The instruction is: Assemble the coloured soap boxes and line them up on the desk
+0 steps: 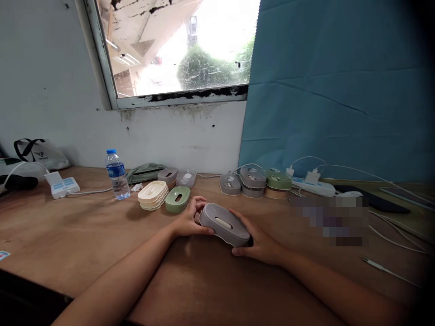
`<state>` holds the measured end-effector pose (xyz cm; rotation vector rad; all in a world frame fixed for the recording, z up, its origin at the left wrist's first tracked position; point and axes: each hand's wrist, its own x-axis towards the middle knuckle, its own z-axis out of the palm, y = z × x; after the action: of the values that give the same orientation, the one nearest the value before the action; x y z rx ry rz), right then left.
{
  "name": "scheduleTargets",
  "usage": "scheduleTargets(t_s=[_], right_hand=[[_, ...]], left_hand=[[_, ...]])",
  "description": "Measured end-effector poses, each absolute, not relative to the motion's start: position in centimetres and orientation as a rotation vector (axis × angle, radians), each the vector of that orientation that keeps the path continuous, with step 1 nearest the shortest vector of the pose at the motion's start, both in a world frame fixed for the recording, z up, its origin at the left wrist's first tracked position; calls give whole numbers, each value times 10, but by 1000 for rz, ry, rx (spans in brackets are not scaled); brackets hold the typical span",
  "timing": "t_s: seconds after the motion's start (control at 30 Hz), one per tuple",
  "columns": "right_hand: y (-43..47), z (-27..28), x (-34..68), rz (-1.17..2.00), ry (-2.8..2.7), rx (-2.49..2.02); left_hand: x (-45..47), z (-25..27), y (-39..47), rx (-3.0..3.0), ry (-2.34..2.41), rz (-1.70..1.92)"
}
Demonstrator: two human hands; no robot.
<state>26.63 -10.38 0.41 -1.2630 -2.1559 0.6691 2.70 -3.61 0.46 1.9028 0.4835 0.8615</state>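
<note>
Blown-out daylight from window (176, 50), dim soft-shadowed table (84, 235), dark vignetted right edge, pixelated patch at right

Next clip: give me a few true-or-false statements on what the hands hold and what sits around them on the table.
1. Both hands hold the grey oval case, left hand and right hand at its two ends. True.
2. The water bottle lies on its side. False: it stands upright.
3. A green lid sits beside a stack of cream lids. True.
4. The grey oval case rests in the person's lap. False: it is over the wooden table.
5. The window is covered by the blue cloth. False: the cloth hangs beside it.
</note>
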Motion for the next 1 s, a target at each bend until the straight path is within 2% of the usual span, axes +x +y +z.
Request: scheduleTargets(t_s=[1.0], right_hand=[[-102, 4, 271, 765, -2122, -1190]], left_hand=[[17, 7, -34, 2115, 651, 628]])
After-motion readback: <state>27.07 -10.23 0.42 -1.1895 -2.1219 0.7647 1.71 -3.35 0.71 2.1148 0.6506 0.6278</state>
